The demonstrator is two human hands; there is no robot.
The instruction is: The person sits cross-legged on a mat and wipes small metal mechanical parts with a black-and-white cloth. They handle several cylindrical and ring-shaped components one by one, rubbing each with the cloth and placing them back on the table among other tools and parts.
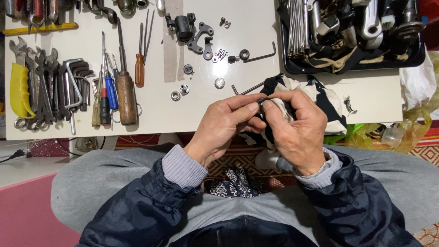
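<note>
Head view shows your two hands meeting just in front of the white board's near edge, above your lap. Your left hand (224, 128) pinches a small dark part (260, 101) between thumb and forefinger; the part sits right at the fingertips, where both hands touch, and most of it is hidden, so its shape cannot be told. Your right hand (297, 132) is closed around a black-and-white rag (327, 103), with the thumb pressing the cloth against the same part. The rag spreads out behind the right hand and lies partly on the board (256, 41).

On the board, just beyond your hands, you have a hex key (249, 88) touching the rag's edge, and near it a few small washers and nuts (183, 90). Farther back lie a black bracket (200, 39) and a second hex key (260, 54). To the left, well apart from your hands, screwdrivers (125, 91) lie side by side, then a bunch of hex keys (77, 82) and wrenches (39, 82) with a yellow holder (19, 91). A black tray (352, 59) with metal parts stands at the far right, behind the rag.
</note>
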